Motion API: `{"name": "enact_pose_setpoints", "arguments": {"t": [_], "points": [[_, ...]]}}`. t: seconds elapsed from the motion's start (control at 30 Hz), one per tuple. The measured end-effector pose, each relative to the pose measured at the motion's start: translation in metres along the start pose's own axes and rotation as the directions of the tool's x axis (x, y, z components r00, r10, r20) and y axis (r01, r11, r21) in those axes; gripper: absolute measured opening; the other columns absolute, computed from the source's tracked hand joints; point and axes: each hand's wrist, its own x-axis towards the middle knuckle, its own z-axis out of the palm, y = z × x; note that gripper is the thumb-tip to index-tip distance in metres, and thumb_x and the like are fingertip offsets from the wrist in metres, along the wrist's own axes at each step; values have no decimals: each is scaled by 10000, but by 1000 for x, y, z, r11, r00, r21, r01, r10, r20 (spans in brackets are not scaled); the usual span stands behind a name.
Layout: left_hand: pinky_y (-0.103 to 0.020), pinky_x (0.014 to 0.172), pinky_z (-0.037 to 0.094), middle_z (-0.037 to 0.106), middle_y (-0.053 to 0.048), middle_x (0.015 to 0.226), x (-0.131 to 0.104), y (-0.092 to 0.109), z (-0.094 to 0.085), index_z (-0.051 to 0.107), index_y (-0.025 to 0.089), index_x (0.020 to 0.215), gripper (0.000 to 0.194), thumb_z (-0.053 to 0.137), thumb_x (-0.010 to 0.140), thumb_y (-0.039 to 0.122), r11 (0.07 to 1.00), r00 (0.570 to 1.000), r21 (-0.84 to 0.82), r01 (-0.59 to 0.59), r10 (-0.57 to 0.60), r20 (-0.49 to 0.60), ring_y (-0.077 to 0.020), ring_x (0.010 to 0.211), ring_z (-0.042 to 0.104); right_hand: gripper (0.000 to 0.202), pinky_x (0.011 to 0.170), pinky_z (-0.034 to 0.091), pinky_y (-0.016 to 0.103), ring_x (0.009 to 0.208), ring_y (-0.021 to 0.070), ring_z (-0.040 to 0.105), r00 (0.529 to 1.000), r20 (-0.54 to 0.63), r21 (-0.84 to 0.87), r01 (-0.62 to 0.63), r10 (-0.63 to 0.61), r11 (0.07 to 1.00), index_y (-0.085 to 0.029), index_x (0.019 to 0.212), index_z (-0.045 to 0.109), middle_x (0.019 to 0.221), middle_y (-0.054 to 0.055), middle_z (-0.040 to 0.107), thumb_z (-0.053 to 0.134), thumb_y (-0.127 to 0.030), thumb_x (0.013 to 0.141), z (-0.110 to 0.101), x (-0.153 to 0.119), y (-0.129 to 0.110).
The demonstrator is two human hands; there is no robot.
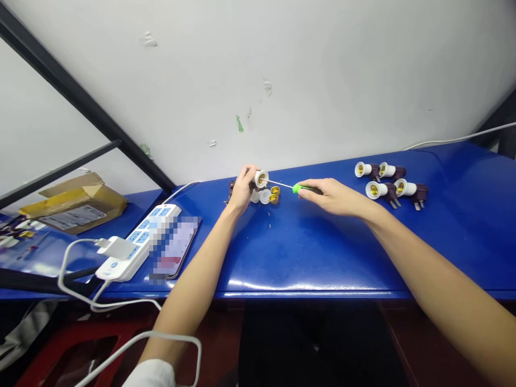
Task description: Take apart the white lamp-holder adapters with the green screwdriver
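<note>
My left hand (243, 189) is closed round a white lamp socket (262, 179), its open end facing right. A screwdriver with a green handle (298, 188) is gripped in my right hand (322, 194), and its thin shaft reaches left into the socket's mouth. Just below the socket, white rings (265, 196) and two brass threaded shells (274, 199) lie on the blue table (306, 258). Two tiny brass-coloured pieces (270, 226) are nearer the front. A dark plug part (231, 188) shows partly behind my left hand.
Several white-and-brown plug sockets (387, 189) lie at the right. On the left are a phone (181, 244), a white power strip (141, 242) with a charger (116, 247), a yellow-brown package (80, 204) and a black metal frame (80, 97). A white cable (145, 336) loops across the lower left.
</note>
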Motion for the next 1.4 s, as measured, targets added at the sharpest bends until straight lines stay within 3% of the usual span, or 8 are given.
{"name": "enact_pose_setpoints", "arguments": {"t": [0.23,0.37,0.53,0.7,0.87,1.03,1.27,1.4], "points": [[-197,586,406,587,23,699,-2,0,3,671,205,835,187,767,947,319,984,994,146,-99,104,-25,-97,603,500,330,896,527,372,1037,263,706,999,-50,-35,-13,11,999,-185,1168,675,1211,127,763,674,-379,901,4,2,11],[-202,595,398,570,23,693,-4,2,6,678,200,819,175,769,945,283,986,994,136,-96,102,-38,-99,606,492,318,890,525,385,973,252,705,998,55,-40,-25,28,999,-193,1153,682,1128,121,775,512,-422,1012,4,3,15],[-201,607,381,538,28,695,-8,2,9,678,202,831,148,756,951,238,986,996,140,-87,88,-3,-99,623,460,398,857,532,377,961,245,702,996,34,-18,-77,77,997,-170,1233,630,1188,133,759,670,-382,898,4,2,15],[-213,637,384,541,28,698,-8,0,8,684,211,838,143,796,918,252,990,998,127,-59,61,-12,-111,639,453,399,854,539,375,904,225,703,990,129,37,-56,51,998,-177,1196,708,1073,109,785,496,-461,1012,3,2,14],[-235,671,376,560,22,704,-7,-4,4,700,219,882,135,781,930,315,947,982,259,-188,173,78,-133,660,479,419,862,557,376,943,235,706,999,4,14,-47,47,999,-206,1212,730,1173,90,779,738,-386,834,3,3,19],[-247,678,365,552,21,699,-5,-8,1,701,221,899,165,797,919,354,940,979,277,-202,186,81,-134,658,475,508,905,554,398,999,256,716,995,74,9,-64,63,998,-164,1344,726,1158,124,795,578,-473,970,2,2,16],[-244,687,387,558,17,725,-9,-5,2,706,221,879,167,827,891,335,960,987,231,-156,140,84,-130,673,491,558,549,495,324,575,154,605,978,79,143,-201,191,969,-197,1326,681,1007,72,775,728,-484,850,1,-2,7],[-228,658,384,565,20,698,-8,-2,5,700,203,863,150,809,910,292,982,994,158,-101,95,47,-114,651,490,420,709,533,337,805,205,682,996,15,66,-85,85,994,-197,1162,765,1060,79,782,747,-457,834,-3,-1,13]]}}
